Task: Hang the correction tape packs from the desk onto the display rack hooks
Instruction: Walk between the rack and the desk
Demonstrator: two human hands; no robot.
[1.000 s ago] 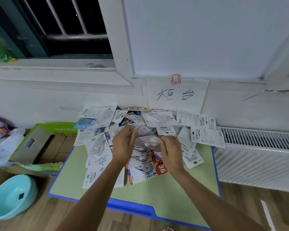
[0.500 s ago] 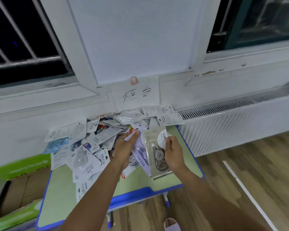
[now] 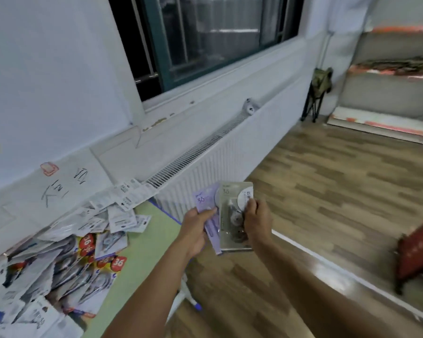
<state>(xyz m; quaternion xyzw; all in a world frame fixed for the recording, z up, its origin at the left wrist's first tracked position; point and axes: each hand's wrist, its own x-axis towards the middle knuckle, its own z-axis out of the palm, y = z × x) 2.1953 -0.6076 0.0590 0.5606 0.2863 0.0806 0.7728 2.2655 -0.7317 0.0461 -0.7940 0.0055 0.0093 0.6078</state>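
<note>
I hold two correction tape packs out over the floor, to the right of the desk. My left hand (image 3: 195, 229) grips a purple pack (image 3: 206, 203) by its left edge. My right hand (image 3: 258, 219) grips a grey-green pack (image 3: 230, 208) that overlaps the purple one on its right. A heap of several more packs (image 3: 66, 252) covers the green desk (image 3: 154, 230) at the lower left. No display rack hooks are in sight.
A white radiator (image 3: 205, 164) runs along the wall under a dark window (image 3: 205, 37). A shelf unit (image 3: 388, 79) stands at the far right, with a folding stool (image 3: 319, 93) beside it. Something red (image 3: 418, 250) sits at the right edge on the wooden floor (image 3: 327, 186).
The view has swung right, away from the desk. Both hands lifted the two packs off the pile and carried them past the desk's right edge, out over the floor.
</note>
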